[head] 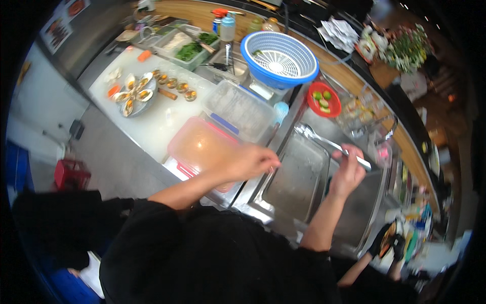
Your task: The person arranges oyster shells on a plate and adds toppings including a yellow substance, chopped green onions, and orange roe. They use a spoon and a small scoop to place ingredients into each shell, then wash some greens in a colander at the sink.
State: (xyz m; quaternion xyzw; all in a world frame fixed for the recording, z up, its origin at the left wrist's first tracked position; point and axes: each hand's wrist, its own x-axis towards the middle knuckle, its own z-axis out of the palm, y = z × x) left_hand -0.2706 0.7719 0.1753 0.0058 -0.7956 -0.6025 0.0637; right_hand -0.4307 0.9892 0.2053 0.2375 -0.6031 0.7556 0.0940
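My right hand (pixel 347 173) grips the handle of a shiny metal spoon (pixel 305 131), its bowl pointing away from me over the far end of the sink area. Below the spoon a shallow metal tray (pixel 300 171) sits at the sink. My left hand (pixel 250 162) is blurred, with curled fingers, just left of the tray; whether it holds anything thin is unclear. Beneath that forearm is a pink-rimmed lidded plastic container (pixel 203 142) with orange-brown contents. Behind it stands a clear plastic container (pixel 239 110) with blue clips.
A plate of shellfish (pixel 142 100) stands on a white cutting board (pixel 155 129). Beyond are a blue basin with a white strainer (pixel 279 78), a red bowl of limes (pixel 334 108) and a greens container (pixel 190 57). A co-worker's gloved hands (pixel 393 243) hold food at lower right.
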